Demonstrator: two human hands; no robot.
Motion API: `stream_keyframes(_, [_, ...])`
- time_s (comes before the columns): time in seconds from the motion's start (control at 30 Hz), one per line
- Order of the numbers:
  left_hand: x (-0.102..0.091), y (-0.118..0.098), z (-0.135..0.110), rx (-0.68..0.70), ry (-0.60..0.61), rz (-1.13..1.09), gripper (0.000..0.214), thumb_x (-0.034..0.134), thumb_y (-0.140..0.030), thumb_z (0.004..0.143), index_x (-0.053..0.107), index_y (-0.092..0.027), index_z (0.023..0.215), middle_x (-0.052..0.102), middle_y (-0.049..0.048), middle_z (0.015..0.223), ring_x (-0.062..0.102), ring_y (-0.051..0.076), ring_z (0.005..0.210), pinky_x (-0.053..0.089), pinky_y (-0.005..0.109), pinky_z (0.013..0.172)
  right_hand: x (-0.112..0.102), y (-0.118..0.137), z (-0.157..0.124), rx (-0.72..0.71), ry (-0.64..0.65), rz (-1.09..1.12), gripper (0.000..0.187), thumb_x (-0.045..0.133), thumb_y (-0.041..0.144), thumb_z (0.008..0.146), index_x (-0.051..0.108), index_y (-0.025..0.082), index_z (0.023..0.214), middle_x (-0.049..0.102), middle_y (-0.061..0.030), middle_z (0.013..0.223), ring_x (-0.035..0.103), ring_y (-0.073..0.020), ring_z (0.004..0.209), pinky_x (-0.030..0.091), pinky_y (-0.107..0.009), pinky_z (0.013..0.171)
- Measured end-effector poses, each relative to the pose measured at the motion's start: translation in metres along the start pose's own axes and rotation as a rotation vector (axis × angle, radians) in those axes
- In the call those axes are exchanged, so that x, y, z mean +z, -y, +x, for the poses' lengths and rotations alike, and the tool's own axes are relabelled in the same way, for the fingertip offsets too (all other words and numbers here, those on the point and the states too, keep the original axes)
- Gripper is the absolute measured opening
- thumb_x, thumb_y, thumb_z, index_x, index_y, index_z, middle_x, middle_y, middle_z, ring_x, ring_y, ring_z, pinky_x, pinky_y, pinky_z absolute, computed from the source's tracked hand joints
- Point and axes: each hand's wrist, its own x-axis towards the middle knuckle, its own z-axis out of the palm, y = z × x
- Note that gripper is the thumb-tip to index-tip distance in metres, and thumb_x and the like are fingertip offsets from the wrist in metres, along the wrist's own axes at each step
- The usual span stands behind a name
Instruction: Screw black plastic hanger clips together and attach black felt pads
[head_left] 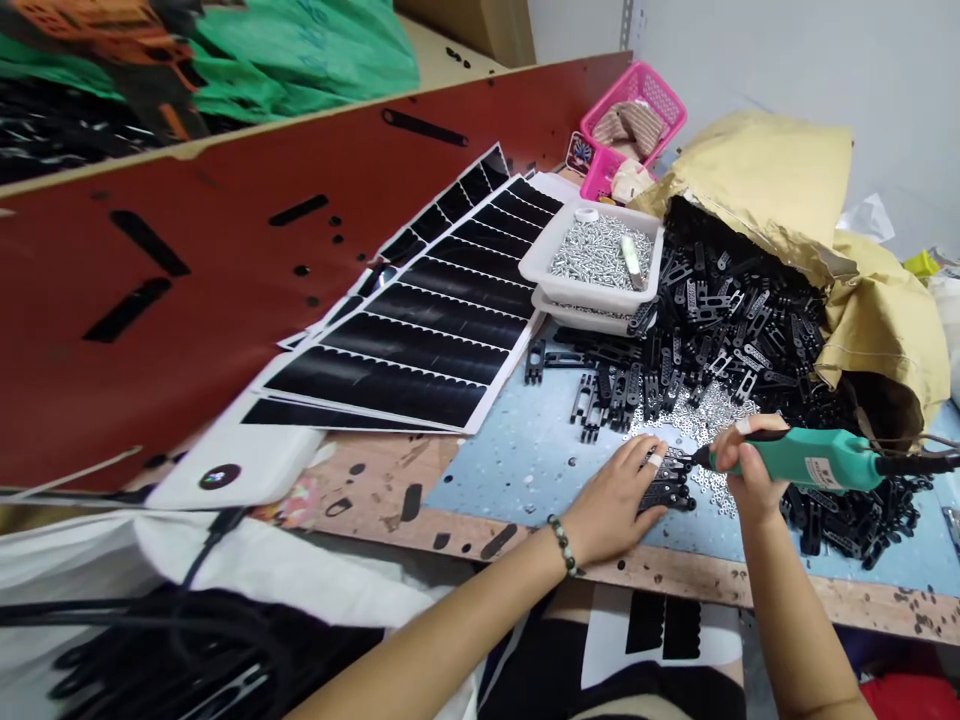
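My left hand [615, 505] lies on a small stack of black plastic brackets [666, 490], pressing them to the blue work mat [517, 470] with its fingers. My right hand [742, 465] grips a teal electric screwdriver [814, 460], its tip at the brackets near my left fingertips. Loose silver washers [697, 425] are scattered just beyond both hands. A large heap of black brackets [735, 320] spills from a torn tan paper bag [757, 170]. Tape covers a fingertip on each hand.
A white tray of silver screws [600, 255] stands on a second tray beyond the hands. Black scalloped strips on white sheets [397, 340] lie to the left, beside a large red board [187, 270]. A pink basket [637, 110] stands at the back.
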Motion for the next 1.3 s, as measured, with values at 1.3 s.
stream_keyframes(1.3, [-0.003,0.0,0.0,0.002,-0.026,-0.063,0.07,0.059,-0.034,0.083,0.025,-0.019,0.142,0.034,0.0155,0.141,0.026,0.034,0.135,0.033,0.055,0.109,0.0,-0.015,-0.012,0.134,0.046,-0.037,0.019,0.057,0.038,0.083,0.047,0.025,0.092,0.048,0.0089,0.051,0.052,-0.0129,0.043,0.049,-0.032,0.052])
